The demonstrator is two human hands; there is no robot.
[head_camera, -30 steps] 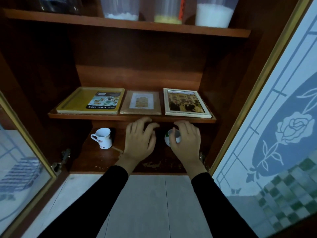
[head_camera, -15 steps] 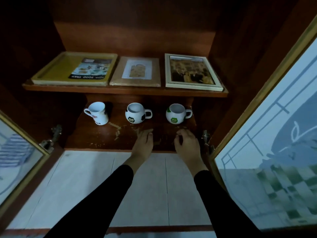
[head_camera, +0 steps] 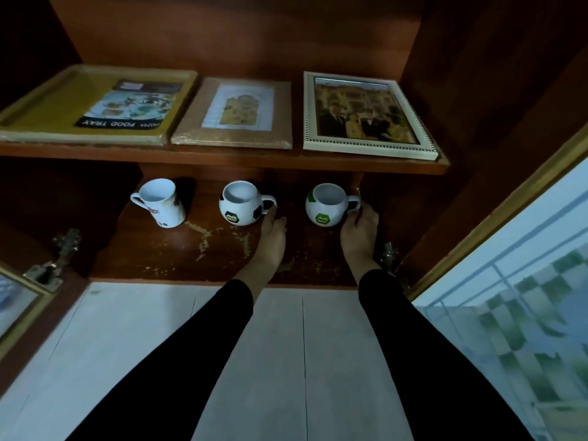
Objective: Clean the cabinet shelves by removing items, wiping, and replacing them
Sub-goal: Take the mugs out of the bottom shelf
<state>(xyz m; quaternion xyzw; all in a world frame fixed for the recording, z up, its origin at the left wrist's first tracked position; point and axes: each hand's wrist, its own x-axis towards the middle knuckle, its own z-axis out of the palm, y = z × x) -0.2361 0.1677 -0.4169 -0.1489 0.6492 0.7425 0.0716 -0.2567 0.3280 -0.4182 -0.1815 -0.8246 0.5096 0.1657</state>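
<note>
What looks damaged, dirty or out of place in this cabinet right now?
The bottom shelf has pale, flaky patches across its middle where the finish looks worn off. The left mug has a dark smudge on its side. Nothing looks spilled or tipped over.

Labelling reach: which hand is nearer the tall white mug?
Left. The left hand touches the football mug, next right of the tall white mug; the right hand is further right, holding the green-logo mug.
</note>
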